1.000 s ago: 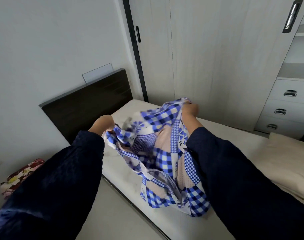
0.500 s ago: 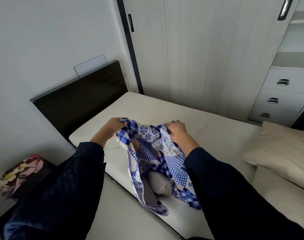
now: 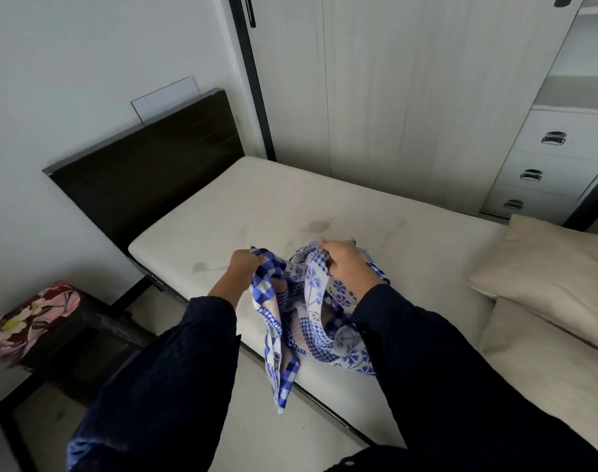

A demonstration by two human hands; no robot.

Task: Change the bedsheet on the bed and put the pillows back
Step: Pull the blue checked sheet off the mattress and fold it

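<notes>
Blue cloth comes first: two dark blue sleeves (image 3: 175,369) reach out from the bottom of the view. Between them is the bedsheet (image 3: 301,318), blue and white with checks and flowers, all bunched up. One end of it dangles over the near edge of the mattress (image 3: 256,206), and part of it seems to lie on top, close to the right sleeve. The left hand (image 3: 241,267) grips one bunch of the sheet with curled fingers. The right hand (image 3: 345,264) grips another bunch just beside it. The mattress is bare and pale, with a few faint marks on it. Two beige pillows (image 3: 556,277) sit piled at the right end of the bed, apart from the sheet. Off to the left, a flowery cloth (image 3: 28,321) lies on a small dark table (image 3: 86,338) beside the bed. Farther away stands the dark headboard (image 3: 147,172), and behind the bed is the pale wardrobe (image 3: 393,97) with its drawers (image 3: 546,165). This looks like the start of putting the fresh sheet on, and the person seems to be hunting for an edge or a corner. Next, the hands likely need to move apart, shake the sheet open and spread it flat over the mattress. The pillows can go back only after that.
</notes>
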